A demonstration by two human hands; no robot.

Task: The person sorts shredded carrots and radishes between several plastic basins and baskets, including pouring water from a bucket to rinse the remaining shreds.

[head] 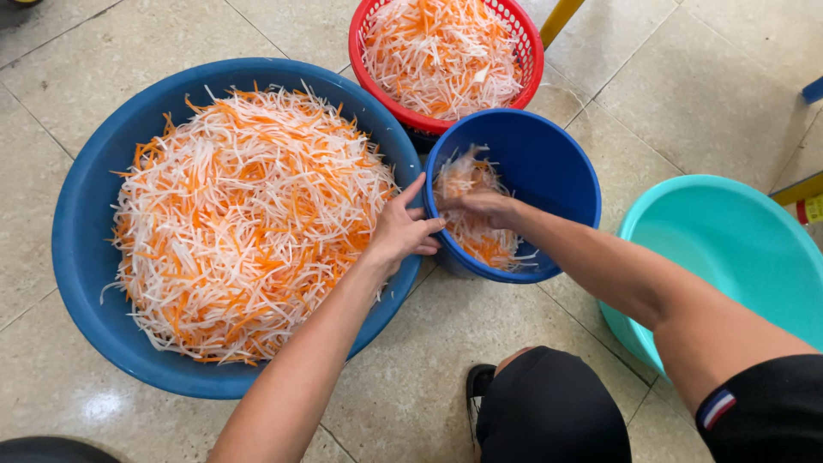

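My left hand (401, 230) rests with loosely curled fingers on the rim of the small round blue plastic bucket (549, 163), steadying it. My right hand (482, 206) is inside, fingers closed on a clump of shredded white radish and orange carrot (476, 236). The bucket is only partly filled; the wide blue plastic basin (77, 249) on the left is heaped with damp, stringy shreds, so I judge most remains

Both bare forearms reach forward, left hand (401, 230) clasped with thumb raised, right hand (482, 206) angled down, fingers loosely bent.
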